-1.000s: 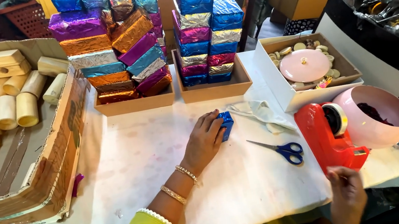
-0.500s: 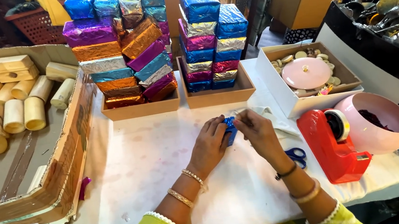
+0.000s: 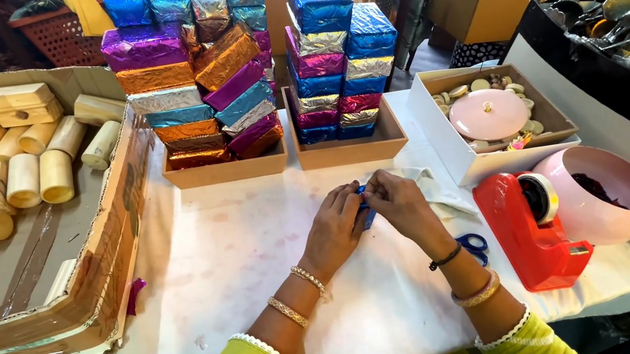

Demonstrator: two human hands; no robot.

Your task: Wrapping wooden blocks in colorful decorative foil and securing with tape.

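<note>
My left hand (image 3: 335,227) and my right hand (image 3: 398,202) meet over a small block in blue foil (image 3: 366,212) on the white table (image 3: 212,255). Both hands grip it from either side, and only a sliver of blue shows between the fingers. Blue-handled scissors (image 3: 471,244) lie just right of my right wrist. A red tape dispenser (image 3: 537,229) stands to the right of them.
Two shallow wooden trays (image 3: 225,170) at the back carry stacks of foil-wrapped blocks (image 3: 189,80) in many colours. A big cardboard box (image 3: 98,254) with wooden cylinders (image 3: 23,179) fills the left. A white box (image 3: 439,136) with a pink lid and a pink bowl (image 3: 601,196) sit right.
My right hand came up from the table's front right corner and joined the left hand on the blue block. The block has stayed near the table's middle.
</note>
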